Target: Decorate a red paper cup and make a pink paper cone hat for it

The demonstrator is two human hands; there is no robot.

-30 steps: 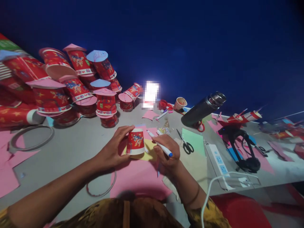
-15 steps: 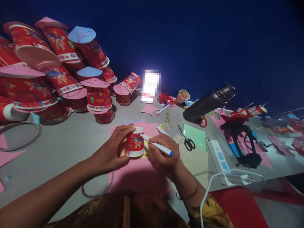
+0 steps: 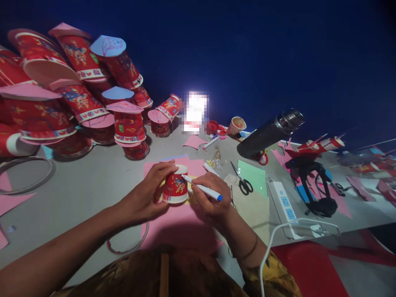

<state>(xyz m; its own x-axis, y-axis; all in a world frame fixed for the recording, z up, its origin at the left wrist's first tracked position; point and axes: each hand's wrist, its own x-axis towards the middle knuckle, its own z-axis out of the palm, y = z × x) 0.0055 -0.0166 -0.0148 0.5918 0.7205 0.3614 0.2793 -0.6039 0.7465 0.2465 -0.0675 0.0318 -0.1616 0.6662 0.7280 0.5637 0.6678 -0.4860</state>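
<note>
Nearest the camera: a pink paper sheet [image 3: 182, 227] flat on the grey counter [image 3: 93, 185], with a thin wire ring [image 3: 130, 245] lying at its 9 o'clock edge.

On the sheet: an upturned red paper cup [image 3: 175, 185], printed pattern outward, mouth down on a yellow paper piece [image 3: 193, 197].

Left hand [image 3: 145, 198]: clasped around the cup's left side, fingers laid over its upturned base.

Right hand [image 3: 213, 196]: closed on a white marker with a blue end [image 3: 202, 189]; the marker's tip meets the cup's right wall near the top.

At 3 o'clock of the hands: black-handled scissors [image 3: 242, 181] beside a green paper sheet [image 3: 255, 177], then a white power strip [image 3: 283, 203] with a white cable [image 3: 278, 239] looping toward the camera.

Further at 2 o'clock: a dark metal flask [image 3: 269, 134] tilted over, and a black stand [image 3: 315, 185] on pink paper.

At 12 o'clock, far: a loose pink scrap [image 3: 194, 141], a second marker [image 3: 210, 142], an open paper cup [image 3: 235, 126] on its side.

At 10 o'clock, far: a pile of red cups capped with pink and blue paper discs [image 3: 93, 95], stacked in tilted rows against a blue wall [image 3: 247, 49].

At 9 o'clock: a large grey ring [image 3: 26, 175] flat on the counter.
</note>
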